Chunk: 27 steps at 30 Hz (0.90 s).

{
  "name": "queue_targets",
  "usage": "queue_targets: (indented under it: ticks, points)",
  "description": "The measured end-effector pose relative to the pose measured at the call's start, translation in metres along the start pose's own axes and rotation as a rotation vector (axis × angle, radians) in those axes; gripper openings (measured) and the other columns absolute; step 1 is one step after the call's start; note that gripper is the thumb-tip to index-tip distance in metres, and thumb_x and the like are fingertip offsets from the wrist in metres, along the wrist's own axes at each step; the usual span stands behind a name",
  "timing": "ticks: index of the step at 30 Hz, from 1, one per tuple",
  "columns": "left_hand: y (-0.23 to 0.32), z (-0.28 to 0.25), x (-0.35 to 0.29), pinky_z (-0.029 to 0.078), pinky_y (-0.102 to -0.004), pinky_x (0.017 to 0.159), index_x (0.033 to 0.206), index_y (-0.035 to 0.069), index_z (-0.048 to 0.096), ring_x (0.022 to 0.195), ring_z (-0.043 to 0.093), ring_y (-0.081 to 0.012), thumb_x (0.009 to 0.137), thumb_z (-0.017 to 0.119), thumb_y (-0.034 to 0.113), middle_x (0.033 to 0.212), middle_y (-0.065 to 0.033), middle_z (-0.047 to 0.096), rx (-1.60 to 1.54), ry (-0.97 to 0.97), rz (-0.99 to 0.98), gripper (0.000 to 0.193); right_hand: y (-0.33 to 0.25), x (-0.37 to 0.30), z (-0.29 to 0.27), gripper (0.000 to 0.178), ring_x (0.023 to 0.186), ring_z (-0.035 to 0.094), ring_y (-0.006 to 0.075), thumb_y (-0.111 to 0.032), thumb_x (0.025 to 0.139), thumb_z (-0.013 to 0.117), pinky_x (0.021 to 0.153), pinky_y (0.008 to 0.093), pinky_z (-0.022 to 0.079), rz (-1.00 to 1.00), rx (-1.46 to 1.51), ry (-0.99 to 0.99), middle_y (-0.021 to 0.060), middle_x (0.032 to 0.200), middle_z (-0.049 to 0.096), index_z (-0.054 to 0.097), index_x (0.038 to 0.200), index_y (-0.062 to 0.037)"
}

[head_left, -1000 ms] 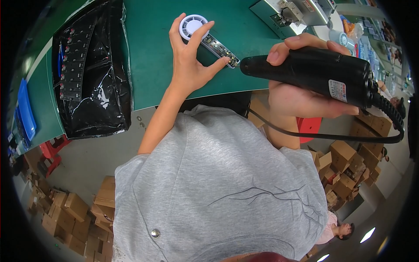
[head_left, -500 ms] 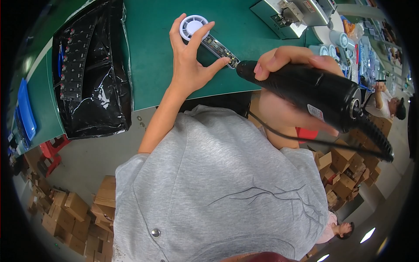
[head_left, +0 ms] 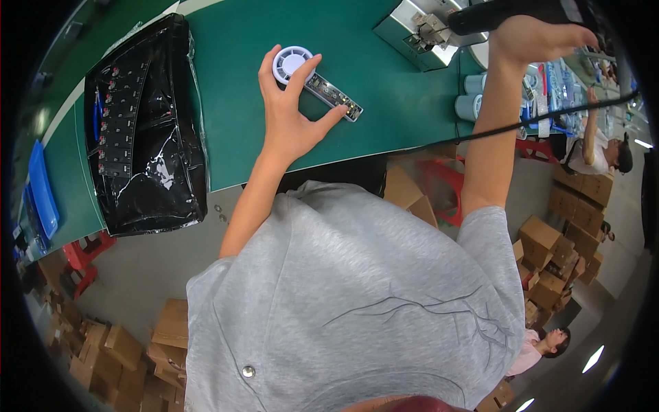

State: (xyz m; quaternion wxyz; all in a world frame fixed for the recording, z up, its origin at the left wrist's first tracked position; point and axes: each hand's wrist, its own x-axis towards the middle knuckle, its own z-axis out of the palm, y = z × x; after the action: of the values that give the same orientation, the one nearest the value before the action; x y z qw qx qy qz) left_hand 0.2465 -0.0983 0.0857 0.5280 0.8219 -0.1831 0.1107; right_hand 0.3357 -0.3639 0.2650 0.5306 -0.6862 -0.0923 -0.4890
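Note:
My left hand (head_left: 288, 113) grips a small handheld fan on the green table, its fingers around the round white fan head (head_left: 293, 64). The thumb presses near the far end of the handle, where a circuit board (head_left: 329, 95) lies exposed. My right hand (head_left: 534, 40) is wrapped round a black electric screwdriver (head_left: 473, 19) at the upper right. Its tip points left, over or beside a silver metal machine (head_left: 416, 42); whether it touches cannot be made out.
Several black parts (head_left: 118, 127) sit in a row on black plastic wrapping (head_left: 158, 199) at the left. Light blue round pieces (head_left: 469, 106) stand right of the machine. A black cord (head_left: 549, 118) crosses my right forearm. Cardboard boxes and two people are at the right.
My right hand has carried the electric screwdriver away from the circuit board, up and right to the metal machine. The left hand still holds the fan, slightly lower in view.

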Motion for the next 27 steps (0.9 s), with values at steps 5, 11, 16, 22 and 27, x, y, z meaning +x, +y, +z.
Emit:
queue_targets:
  ticks: [5, 11, 16, 22, 27]
  points:
    - [0.000, 0.001, -0.001, 0.045, -0.0553, 0.114, 0.144, 0.019, 0.066, 0.141, 0.042, -0.0484, 0.068, 0.099, 0.029, 0.160, -0.0271, 0.028, -0.016, 0.004, -0.007, 0.083, -0.028, -0.009, 0.009, 0.073, 0.055, 0.059, 0.0179, -0.068, 0.112, 0.021, 0.053, 0.0294, 0.049, 0.689, 0.924, 0.163, 0.0092, 0.074, 0.063, 0.056, 0.098, -0.0051]
    - [0.003, -0.001, 0.002, 0.046, -0.0504, 0.114, 0.148, 0.014, 0.061, 0.138, 0.050, -0.0436, 0.067, 0.102, 0.028, 0.159, -0.0238, 0.036, 0.061, 0.022, 0.007, 0.091, -0.051, -0.040, 0.021, 0.071, 0.059, 0.060, 0.0160, -0.068, 0.111, 0.030, 0.055, 0.0276, 0.049, 0.423, 0.512, -0.023, 0.0096, 0.079, 0.065, 0.056, 0.108, -0.0016]
    - [0.008, 0.002, 0.006, 0.044, -0.0500, 0.116, 0.149, 0.009, 0.059, 0.141, 0.047, -0.0439, 0.076, 0.096, 0.022, 0.160, -0.0255, 0.034, 0.046, 0.026, 0.005, 0.082, -0.073, -0.068, 0.026, 0.077, 0.064, 0.062, 0.0145, -0.071, 0.107, 0.039, 0.058, 0.0261, 0.049, 0.350, 0.354, -0.074, 0.0109, 0.087, 0.068, 0.055, 0.124, 0.0021]
    - [0.000, 0.001, 0.005, 0.041, -0.0500, 0.118, 0.151, 0.004, 0.052, 0.141, 0.047, -0.0460, 0.081, 0.090, 0.017, 0.155, -0.0269, 0.043, 0.033, 0.070, 0.050, 0.081, -0.089, -0.084, 0.050, 0.088, 0.066, 0.064, 0.0171, -0.082, 0.101, 0.037, 0.059, 0.0274, 0.051, 0.451, 0.496, -0.049, 0.0151, 0.091, 0.071, 0.055, 0.127, 0.0004]
    - [-0.003, 0.001, 0.001, 0.047, -0.0481, 0.112, 0.149, 0.007, 0.055, 0.133, 0.053, -0.0445, 0.079, 0.091, 0.011, 0.154, -0.0270, 0.041, -0.046, 0.111, 0.028, 0.079, -0.072, -0.095, 0.098, 0.092, 0.063, 0.065, 0.0218, -0.090, 0.098, 0.027, 0.058, 0.0297, 0.053, 0.338, 1.344, -0.043, 0.0193, 0.088, 0.071, 0.054, 0.119, -0.0043]
